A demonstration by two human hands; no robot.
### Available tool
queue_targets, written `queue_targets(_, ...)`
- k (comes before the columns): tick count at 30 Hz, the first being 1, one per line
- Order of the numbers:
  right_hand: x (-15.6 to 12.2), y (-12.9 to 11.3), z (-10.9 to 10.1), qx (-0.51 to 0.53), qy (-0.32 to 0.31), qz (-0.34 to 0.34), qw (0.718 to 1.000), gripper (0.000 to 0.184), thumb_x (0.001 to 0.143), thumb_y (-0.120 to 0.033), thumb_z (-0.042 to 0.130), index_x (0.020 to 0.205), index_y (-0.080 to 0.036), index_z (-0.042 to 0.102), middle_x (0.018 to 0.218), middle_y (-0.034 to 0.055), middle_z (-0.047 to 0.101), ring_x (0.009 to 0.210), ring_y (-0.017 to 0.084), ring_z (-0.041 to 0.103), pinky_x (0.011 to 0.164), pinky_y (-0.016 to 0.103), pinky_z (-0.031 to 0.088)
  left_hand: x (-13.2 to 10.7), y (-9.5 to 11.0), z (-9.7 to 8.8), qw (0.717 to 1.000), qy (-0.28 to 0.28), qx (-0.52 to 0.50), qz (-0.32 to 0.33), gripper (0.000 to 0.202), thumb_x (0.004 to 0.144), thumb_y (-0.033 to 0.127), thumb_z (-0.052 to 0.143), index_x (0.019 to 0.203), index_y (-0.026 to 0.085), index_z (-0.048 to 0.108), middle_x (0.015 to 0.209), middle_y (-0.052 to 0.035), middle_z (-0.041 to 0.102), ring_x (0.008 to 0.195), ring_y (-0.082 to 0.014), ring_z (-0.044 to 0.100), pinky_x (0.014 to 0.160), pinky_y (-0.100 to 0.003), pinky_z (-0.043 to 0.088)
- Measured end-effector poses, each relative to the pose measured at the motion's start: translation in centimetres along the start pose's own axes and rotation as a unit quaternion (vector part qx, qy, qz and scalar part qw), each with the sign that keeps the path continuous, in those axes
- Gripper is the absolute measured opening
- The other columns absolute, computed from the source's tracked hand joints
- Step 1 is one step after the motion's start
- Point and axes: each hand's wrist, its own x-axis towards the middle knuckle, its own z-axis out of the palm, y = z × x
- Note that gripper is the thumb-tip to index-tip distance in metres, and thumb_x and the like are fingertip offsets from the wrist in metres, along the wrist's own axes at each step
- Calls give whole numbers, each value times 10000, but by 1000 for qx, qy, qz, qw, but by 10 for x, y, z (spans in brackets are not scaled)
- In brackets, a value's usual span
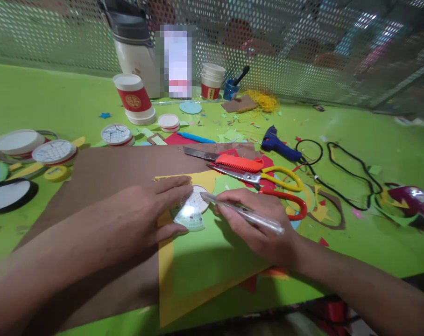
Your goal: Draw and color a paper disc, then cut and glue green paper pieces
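My left hand (151, 205) lies on the papers with thumb and fingers apart, holding a clear protractor (190, 220) between them. Under the protractor is a small white disc (199, 199), partly covered. Gripped in my right hand (261, 219) is a clear-barrelled pen (249, 215), its tip at the right side of the disc. Green paper (212, 256) rests over yellow paper (166, 298), both partly on a brown cardboard sheet (117, 165). Just beyond my right hand are scissors (249, 176) with yellow and red handles and an orange box cutter (238, 162).
A blue glue gun (280, 144) with a black cord lies to the right. Behind stand a red-and-white paper cup (133, 99), stacked cups (212, 81) and a large white flask (137, 60). Round lids (54, 151) lie left; coloured scraps are scattered about.
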Motion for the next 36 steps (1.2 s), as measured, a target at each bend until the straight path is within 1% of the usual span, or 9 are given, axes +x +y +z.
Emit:
queue_targets(5, -1, -2, -1, -13, 1, -8, 1000, 139, 899, -155, 593, 1006, -165, 682, 904, 37, 767, 782, 144, 716, 759, 220, 559, -1, 0, 1, 1000, -2, 9, -10, 567, 922, 477, 524, 1460, 365, 382, 1472, -56, 511, 1182, -317, 614, 904, -443, 531)
queue_targets(9, 0, -3, 0, -10, 9, -7, 1000, 136, 899, -153, 588, 995, -159, 684, 886, 37, 766, 765, 141, 713, 755, 221, 559, -1, 0, 1, 1000, 11, -6, -10, 598, 896, 504, 555, 1458, 382, 393, 1459, -24, 531, 1154, -313, 633, 914, -435, 532)
queue_targets(12, 1, -2, 2, 3, 0, -5, 1000, 133, 895, -150, 599, 994, -151, 688, 887, 37, 764, 775, 136, 712, 753, 209, 556, -1, 0, 2, 1000, 20, -8, -18, 606, 885, 507, 571, 1455, 395, 401, 1451, 0, 541, 1142, -311, 641, 928, -432, 531)
queue_targets(17, 2, 0, 4, 15, -7, -4, 1000, 142, 886, -151, 614, 1007, -139, 688, 911, 51, 762, 804, 145, 714, 771, 217, 555, 0, 3, 3, 999, 31, 2, -12, 606, 889, 503, 567, 1459, 386, 399, 1451, -11, 543, 1180, -317, 620, 915, -431, 542)
queue_targets(21, 2, 1, 4, 20, -19, -6, 1000, 143, 896, -163, 604, 1014, -150, 685, 916, 48, 761, 813, 147, 714, 779, 221, 557, 0, 3, 2, 999, 24, -19, -16, 575, 897, 466, 563, 1449, 381, 425, 1451, 0, 542, 1144, -318, 643, 914, -429, 542)
queue_targets(25, 2, 1, 5, 13, -20, -3, 1000, 140, 892, -161, 614, 1008, -145, 691, 920, 44, 763, 819, 142, 714, 777, 206, 550, 0, 2, 3, 999, 24, -23, -15, 589, 889, 482, 570, 1451, 385, 423, 1446, -6, 547, 1130, -322, 649, 908, -450, 543)
queue_targets(29, 1, 1, 4, 4, -23, -7, 1000, 155, 891, -154, 619, 1016, -106, 697, 924, 52, 764, 830, 132, 715, 791, 179, 538, 0, 1, 4, 1000, 22, -18, -7, 606, 894, 497, 560, 1466, 381, 396, 1454, -9, 538, 1146, -318, 639, 948, -464, 523)
queue_targets(32, 1, 1, 5, 0, -26, -13, 1000, 171, 891, -152, 624, 1022, -74, 701, 929, 63, 763, 840, 128, 714, 804, 164, 525, 0, 1, 5, 1000, 22, -11, -9, 612, 890, 524, 557, 1464, 388, 394, 1448, -7, 543, 1132, -320, 646, 939, -463, 525)
queue_targets(36, 0, 0, 5, -8, -27, -12, 1000, 180, 887, -157, 634, 1024, -66, 709, 926, 64, 764, 837, 127, 714, 807, 158, 516, -1, -1, 6, 1000, 25, -15, -8, 615, 884, 527, 561, 1462, 392, 399, 1460, -11, 529, 1121, -322, 653, 927, -458, 533)
